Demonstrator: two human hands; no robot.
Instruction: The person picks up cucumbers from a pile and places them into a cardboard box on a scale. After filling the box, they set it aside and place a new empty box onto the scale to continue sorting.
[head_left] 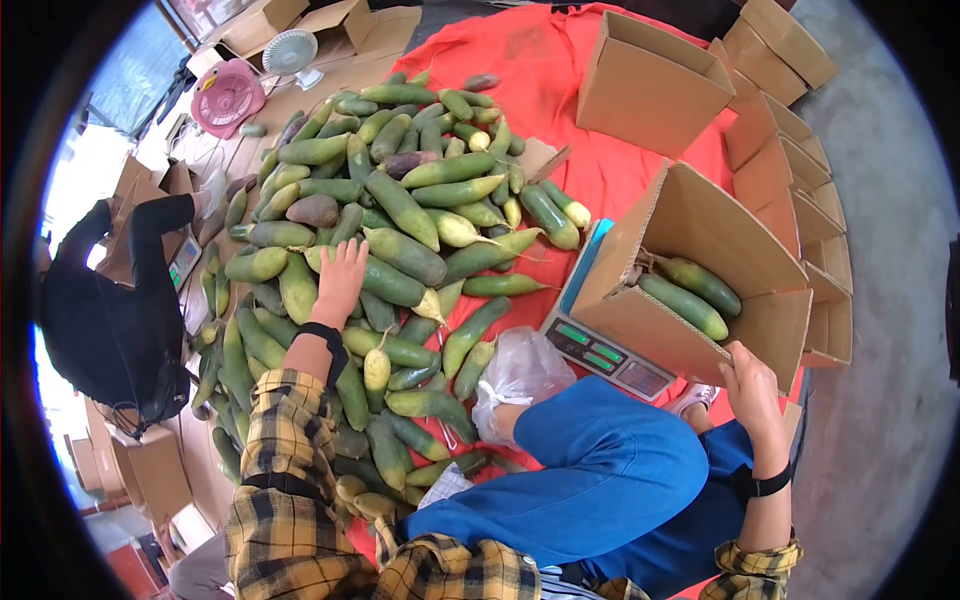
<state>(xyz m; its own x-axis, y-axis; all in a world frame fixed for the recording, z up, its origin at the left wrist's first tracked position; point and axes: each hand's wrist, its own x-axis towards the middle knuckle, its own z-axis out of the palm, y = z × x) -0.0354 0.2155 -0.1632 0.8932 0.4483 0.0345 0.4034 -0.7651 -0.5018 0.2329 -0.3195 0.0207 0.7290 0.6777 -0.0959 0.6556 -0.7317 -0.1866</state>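
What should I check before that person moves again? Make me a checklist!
1. Left hand on the pile of green vegetables: ok, it's touching the pile.
2. Right hand at the box: ok, it's at the near edge.
3. Box open: ok, you can see inside.
4. Vegetables in the box: ok, at least two show.
5. Box on the scale: looks ok, though the box hides most of the scale's top.
6. Scale numbers readable: cannot tell; the display glows green but the digits are too small.
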